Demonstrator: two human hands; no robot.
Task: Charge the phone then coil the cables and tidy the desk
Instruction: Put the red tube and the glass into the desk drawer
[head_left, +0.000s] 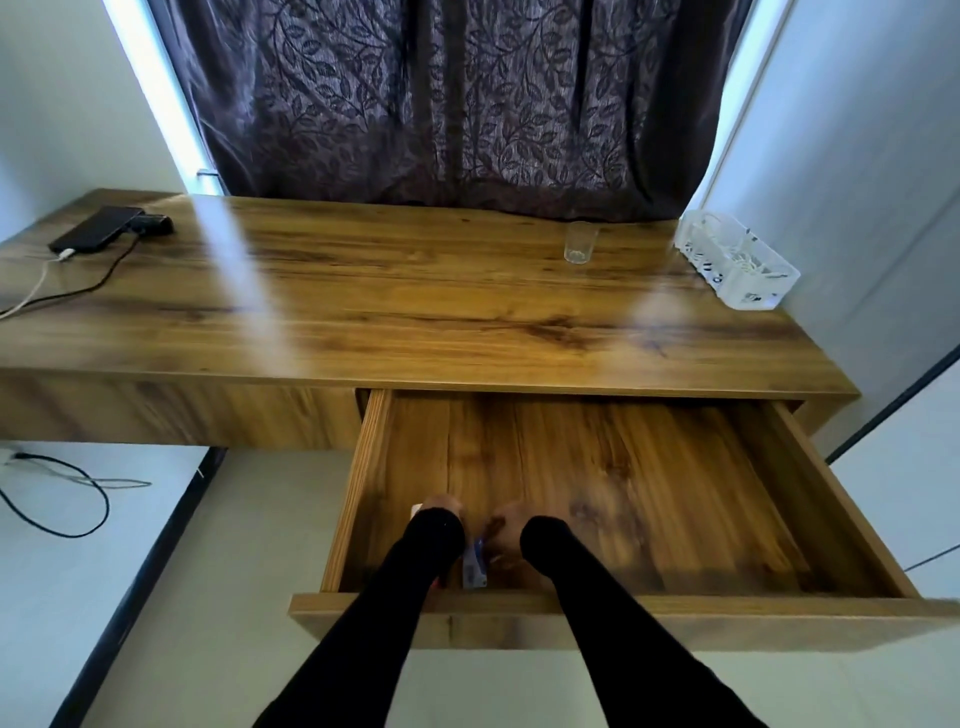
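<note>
Drawer (597, 493): standing pulled open under the wooden desk (415, 312), both black-sleeved arms reaching into its near left corner.
Left hand (441, 505): blurring behind its sleeve; grip impossible to tell.
Right hand (506, 522): blurred too, sitting beside a small blue-white box (475, 566); grip unclear.
Phone (96, 228): lying far left on the desk, white cable (31, 291) plugged in.
Basket (737, 265): sitting far right, holding coiled white cables.
Glass (579, 243): standing near the curtain (457, 93).
</note>
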